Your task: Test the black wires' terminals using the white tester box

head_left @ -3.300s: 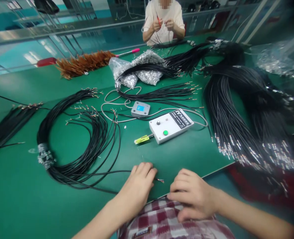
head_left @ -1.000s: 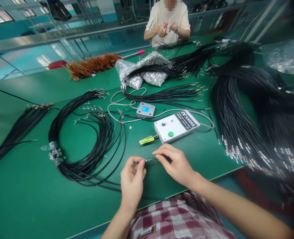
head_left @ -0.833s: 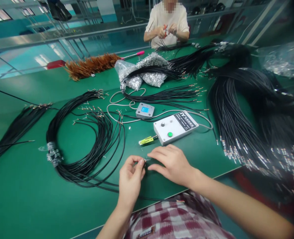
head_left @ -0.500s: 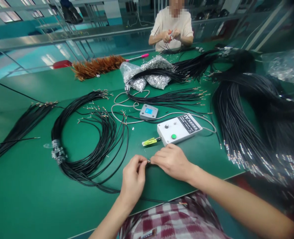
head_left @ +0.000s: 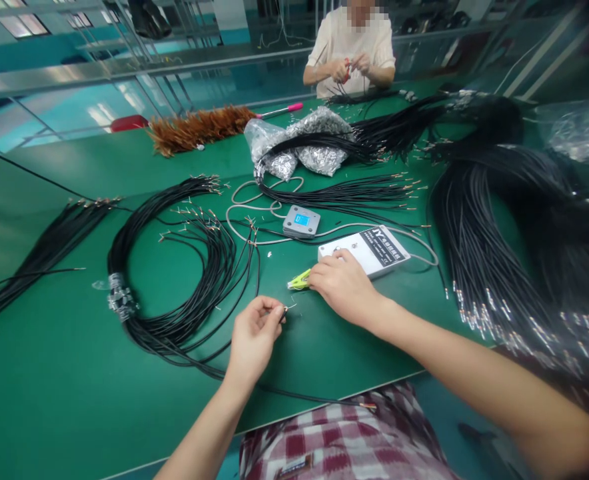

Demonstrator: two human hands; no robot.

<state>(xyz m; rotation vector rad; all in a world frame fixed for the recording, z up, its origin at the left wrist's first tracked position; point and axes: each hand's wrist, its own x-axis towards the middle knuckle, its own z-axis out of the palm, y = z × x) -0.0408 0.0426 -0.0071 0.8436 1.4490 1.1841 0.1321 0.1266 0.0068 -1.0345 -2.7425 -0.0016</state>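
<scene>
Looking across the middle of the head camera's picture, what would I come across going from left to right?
Straight black cable bundle → looped black cable bundle → left hand → yellow-green clip → right hand → big pile of black cables.

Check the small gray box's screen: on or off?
On: the screen of the small gray box is lit blue, with faint marks too small to read.

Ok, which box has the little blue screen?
The small grey box farther back; the bigger white box, partly hidden by the right hand, shows a black label instead.
</scene>
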